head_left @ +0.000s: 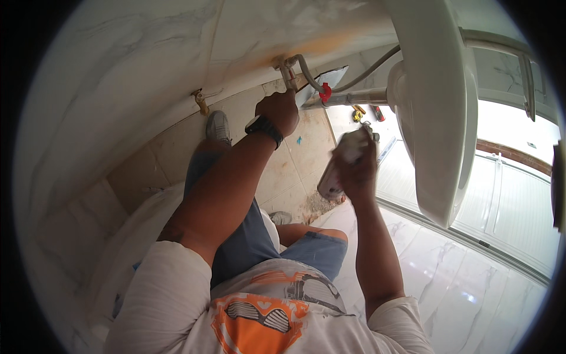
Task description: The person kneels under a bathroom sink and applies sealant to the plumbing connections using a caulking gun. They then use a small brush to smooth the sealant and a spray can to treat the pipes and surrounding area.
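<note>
My left hand [280,112], with a black watch on the wrist, is closed in a fist around the lower end of a metal wall fitting [288,72] under the white wash basin [439,118]. A grey flexible hose [311,74] runs from that fitting, and a red valve handle [325,92] sits just right of my knuckles. My right hand [358,171] is raised beside the basin. It grips a small grey tube [328,184] together with a white rag [352,144]. The grey drain pipe [359,96] runs from the basin to the wall, between my two hands.
A brass fitting [200,101] sticks out of the marble wall to the left. Yellow and red tools [367,113] lie on the floor beyond the pipe. My grey shoe [218,125] rests on beige tiles. A white curved fixture [127,236] is at lower left, and a glass door frame [501,194] at right.
</note>
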Tool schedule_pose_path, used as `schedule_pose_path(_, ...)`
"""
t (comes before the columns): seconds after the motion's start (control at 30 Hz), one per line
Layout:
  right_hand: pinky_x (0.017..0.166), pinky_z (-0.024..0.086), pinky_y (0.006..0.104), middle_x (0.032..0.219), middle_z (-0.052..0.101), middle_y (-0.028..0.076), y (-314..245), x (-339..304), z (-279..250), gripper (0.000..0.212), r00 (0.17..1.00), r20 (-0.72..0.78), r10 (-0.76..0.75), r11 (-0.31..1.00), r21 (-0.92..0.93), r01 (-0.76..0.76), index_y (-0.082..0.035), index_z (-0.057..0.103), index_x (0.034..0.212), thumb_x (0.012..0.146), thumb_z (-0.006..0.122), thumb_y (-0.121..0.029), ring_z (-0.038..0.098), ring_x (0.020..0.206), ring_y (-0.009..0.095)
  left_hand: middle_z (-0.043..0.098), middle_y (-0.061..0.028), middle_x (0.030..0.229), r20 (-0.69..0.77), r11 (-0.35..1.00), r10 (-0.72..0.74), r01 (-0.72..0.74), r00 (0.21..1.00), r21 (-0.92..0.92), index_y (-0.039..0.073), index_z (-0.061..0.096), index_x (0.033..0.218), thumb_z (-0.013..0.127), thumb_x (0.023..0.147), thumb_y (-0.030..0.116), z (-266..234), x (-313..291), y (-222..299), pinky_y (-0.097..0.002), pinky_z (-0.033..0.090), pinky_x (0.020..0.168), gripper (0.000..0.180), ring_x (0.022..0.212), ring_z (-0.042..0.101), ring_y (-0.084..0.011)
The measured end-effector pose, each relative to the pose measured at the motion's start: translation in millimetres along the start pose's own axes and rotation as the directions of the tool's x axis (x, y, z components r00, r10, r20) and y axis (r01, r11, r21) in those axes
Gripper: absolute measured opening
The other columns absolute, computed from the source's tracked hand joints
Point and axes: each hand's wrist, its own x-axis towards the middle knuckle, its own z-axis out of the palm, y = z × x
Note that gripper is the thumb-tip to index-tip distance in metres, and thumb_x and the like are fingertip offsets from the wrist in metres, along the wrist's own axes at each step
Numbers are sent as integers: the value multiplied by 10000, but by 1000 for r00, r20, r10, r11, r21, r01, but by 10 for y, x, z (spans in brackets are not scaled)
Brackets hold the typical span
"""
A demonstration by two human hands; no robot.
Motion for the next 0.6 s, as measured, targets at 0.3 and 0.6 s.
schedule_pose_path(0.3, 993, 509, 428, 1330, 536, 231, -67, -50, -79, 831, 985, -155, 82, 992, 110, -65, -49, 412, 1486, 785, 849, -140, 602, 1186, 351, 747, -190, 963, 49, 998, -45, 47, 998, -40, 76, 652, 1148, 609, 904, 158, -72, -49, 24, -487, 595, 814, 261, 916, 743, -355)
schedule_pose_path(0.6, 1026, 497, 374, 1351, 575, 179, 83, -34, -72, 766, 918, 310, 247, 953, 91, -287, -69, 280, 1558, 933, 717, -131, 598, 1209, 269, 747, -197, 983, 88, 996, -49, 55, 995, -72, 61, 654, 1150, 618, 889, 157, -100, -24, 45, -483, 592, 831, 280, 936, 738, -359)
